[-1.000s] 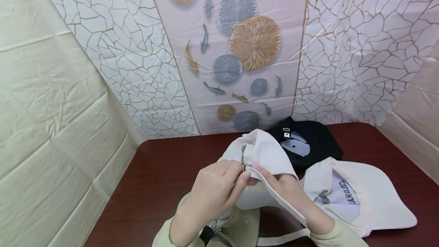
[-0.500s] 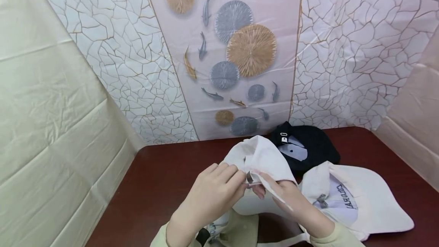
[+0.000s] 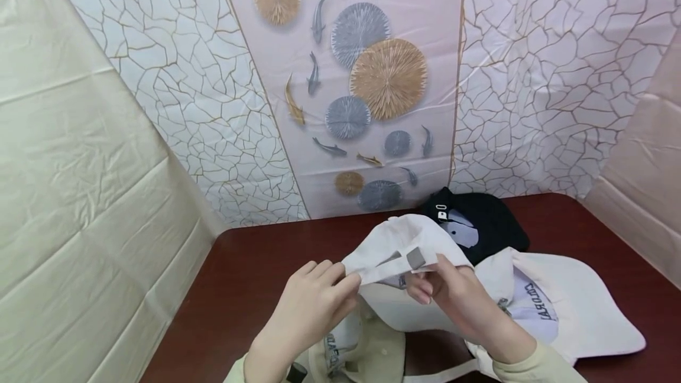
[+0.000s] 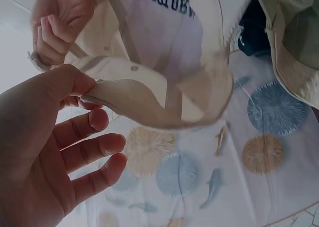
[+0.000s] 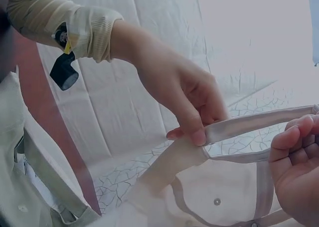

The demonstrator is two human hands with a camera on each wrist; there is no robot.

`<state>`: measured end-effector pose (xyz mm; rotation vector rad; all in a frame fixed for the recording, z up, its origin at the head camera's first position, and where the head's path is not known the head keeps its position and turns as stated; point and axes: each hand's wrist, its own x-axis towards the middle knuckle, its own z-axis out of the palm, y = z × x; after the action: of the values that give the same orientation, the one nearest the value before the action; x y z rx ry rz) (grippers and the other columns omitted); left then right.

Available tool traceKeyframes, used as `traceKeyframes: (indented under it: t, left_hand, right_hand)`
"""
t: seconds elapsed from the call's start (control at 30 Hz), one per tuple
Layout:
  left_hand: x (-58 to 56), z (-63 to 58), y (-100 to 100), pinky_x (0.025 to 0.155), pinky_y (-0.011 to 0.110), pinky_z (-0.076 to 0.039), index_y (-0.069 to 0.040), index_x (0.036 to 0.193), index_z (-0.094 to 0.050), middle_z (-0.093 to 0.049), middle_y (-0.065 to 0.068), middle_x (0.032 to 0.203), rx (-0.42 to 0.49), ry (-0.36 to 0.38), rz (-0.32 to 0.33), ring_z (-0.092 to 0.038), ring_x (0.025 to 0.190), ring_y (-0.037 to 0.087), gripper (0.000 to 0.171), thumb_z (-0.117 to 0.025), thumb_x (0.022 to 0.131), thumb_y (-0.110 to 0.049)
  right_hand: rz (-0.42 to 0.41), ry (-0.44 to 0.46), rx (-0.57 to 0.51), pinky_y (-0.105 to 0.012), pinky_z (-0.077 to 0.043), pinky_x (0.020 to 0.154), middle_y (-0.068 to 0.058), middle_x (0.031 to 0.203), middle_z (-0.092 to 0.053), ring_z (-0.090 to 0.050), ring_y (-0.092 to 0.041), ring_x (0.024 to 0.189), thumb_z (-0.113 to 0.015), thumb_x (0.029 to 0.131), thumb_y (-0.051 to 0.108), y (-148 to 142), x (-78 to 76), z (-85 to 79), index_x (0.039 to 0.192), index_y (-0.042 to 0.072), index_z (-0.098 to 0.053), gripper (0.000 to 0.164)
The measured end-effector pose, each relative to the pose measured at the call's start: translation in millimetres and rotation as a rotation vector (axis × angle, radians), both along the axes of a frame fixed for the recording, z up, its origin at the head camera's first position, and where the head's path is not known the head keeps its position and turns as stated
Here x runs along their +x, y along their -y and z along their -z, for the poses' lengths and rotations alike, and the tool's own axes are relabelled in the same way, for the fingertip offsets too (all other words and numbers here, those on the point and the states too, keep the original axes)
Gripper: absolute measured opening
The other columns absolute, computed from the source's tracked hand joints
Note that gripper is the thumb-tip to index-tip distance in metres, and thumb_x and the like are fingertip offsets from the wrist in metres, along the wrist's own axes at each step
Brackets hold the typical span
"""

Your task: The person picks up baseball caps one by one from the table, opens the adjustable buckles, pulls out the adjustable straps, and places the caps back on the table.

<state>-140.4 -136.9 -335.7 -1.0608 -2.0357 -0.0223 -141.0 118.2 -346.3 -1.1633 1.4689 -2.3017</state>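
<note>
Both hands hold a white cap [image 3: 367, 247] by its back, above the table. Its strap [image 3: 391, 269] stretches between them, with a flat metal buckle [image 3: 415, 258] near the right end. My left hand [image 3: 319, 297] pinches the edge at the left; in the left wrist view its thumb and index finger grip the fabric [image 4: 124, 95], while the other fingers stay loose. At the buckle end, my right hand [image 3: 460, 300] has its thumb on the cap's edge and its fingers curled below. Dark lettering [image 4: 172, 1] shows inside the cap.
A second white cap [image 3: 590, 306] lies to the right on the dark red table [image 3: 255, 270]. Behind it sits a black cap [image 3: 495, 223]. Beige headwear [image 3: 383, 347] lies below the left hand, near the front. A patterned cloth [image 3: 388, 135] hangs behind the table.
The hands have moved apart, left hand to the left and right hand slightly right. The cap's strap now lies straight between them, its buckle facing up; the loose band along the right wrist is gone.
</note>
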Motion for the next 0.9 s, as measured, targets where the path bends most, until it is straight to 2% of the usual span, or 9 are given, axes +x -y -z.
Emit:
traceKeyframes:
  t: [0.2,0.33,0.43,0.67,0.9]
  left_hand:
    - [-1.1,-3.7,2.5,0.057,0.021,-0.024,-0.017,0.076,-0.052,-0.040,-0.006,0.066,0.022,-0.014,-0.007,-0.041,0.058,0.012,0.017,-0.046,0.092,-0.015]
    - [-1.1,-5.1,3.9,0.057,0.020,-0.023,-0.017,0.077,-0.053,-0.040,-0.006,0.065,0.028,-0.025,-0.013,-0.041,0.057,0.012,0.017,-0.047,0.092,-0.015]
    - [-1.7,-5.7,6.8,0.056,0.020,-0.024,-0.018,0.077,-0.054,-0.039,-0.007,0.064,0.045,-0.027,-0.021,-0.040,0.056,0.012,0.016,-0.047,0.092,-0.016]
    - [-3.6,-7.4,13.0,0.053,0.021,-0.025,-0.018,0.076,-0.052,-0.036,-0.007,0.064,0.086,-0.014,-0.048,-0.038,0.055,0.013,0.016,-0.046,0.091,-0.016]
    - [-5.8,-5.5,15.9,0.053,0.021,-0.025,-0.019,0.076,-0.052,-0.036,-0.008,0.063,0.086,0.022,-0.068,-0.039,0.055,0.013,0.016,-0.049,0.091,-0.017]
  right_hand:
    - [-0.061,-0.044,-0.068,-0.037,-0.025,0.057,-0.015,0.070,-0.026,-0.026,-0.028,0.058,-0.012,0.107,-0.001,2.7,-3.2,-1.6,0.089,0.010,-0.040,0.036]
    - [-0.049,-0.045,-0.064,-0.037,-0.025,0.057,-0.014,0.069,-0.026,-0.026,-0.028,0.058,-0.011,0.107,-0.001,2.4,-1.8,-1.6,0.090,0.013,-0.045,0.040]
    - [-0.076,-0.031,-0.077,-0.037,-0.024,0.057,-0.014,0.069,-0.024,-0.025,-0.028,0.058,-0.010,0.107,0.000,1.4,-1.2,-0.9,0.091,0.014,-0.047,0.043]
    - [-0.189,-0.031,-0.125,-0.037,-0.021,0.057,-0.012,0.069,-0.021,-0.022,-0.028,0.057,-0.007,0.108,0.005,1.3,-2.2,0.3,0.088,0.004,-0.034,0.034]
    - [-0.248,0.040,-0.205,-0.036,-0.017,0.060,-0.008,0.068,-0.022,-0.021,-0.023,0.056,-0.009,0.109,0.012,4.2,1.9,-0.8,0.088,0.012,-0.044,0.041]
